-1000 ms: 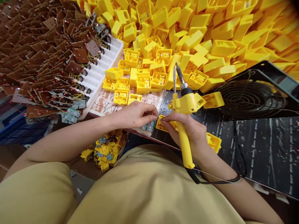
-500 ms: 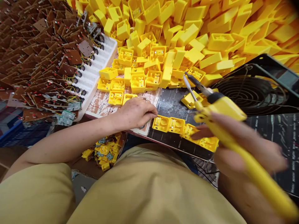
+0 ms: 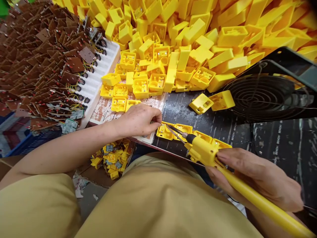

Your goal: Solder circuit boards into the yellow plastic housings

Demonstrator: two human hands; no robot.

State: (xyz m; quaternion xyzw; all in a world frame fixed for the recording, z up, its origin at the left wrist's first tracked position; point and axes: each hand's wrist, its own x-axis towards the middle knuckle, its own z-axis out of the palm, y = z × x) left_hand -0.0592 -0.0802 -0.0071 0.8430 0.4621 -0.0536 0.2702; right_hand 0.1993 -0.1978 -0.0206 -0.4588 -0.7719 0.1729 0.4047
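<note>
My right hand [image 3: 257, 177] grips a yellow soldering iron [image 3: 205, 152] by its long handle. The iron's dark tip points left and touches the first of a row of yellow plastic housings [image 3: 184, 129] lined up at the near edge of the black mat [image 3: 223, 124]. My left hand [image 3: 140, 119] rests just left of that row, fingers pinched together at the leftmost housing [image 3: 163, 131]; whatever they pinch is too small to make out.
A huge heap of yellow housings [image 3: 188, 36] fills the back. Brown circuit boards [image 3: 37, 66] are piled at the left beside a white tray [image 3: 99, 77]. A black fan [image 3: 267, 96] sits at the right. A bin of finished yellow parts [image 3: 111, 158] lies below the table edge.
My right hand swung the soldering iron from upright, out to the right, then down so its tip meets the row of housings. My left hand stayed pinched at the row's left end.
</note>
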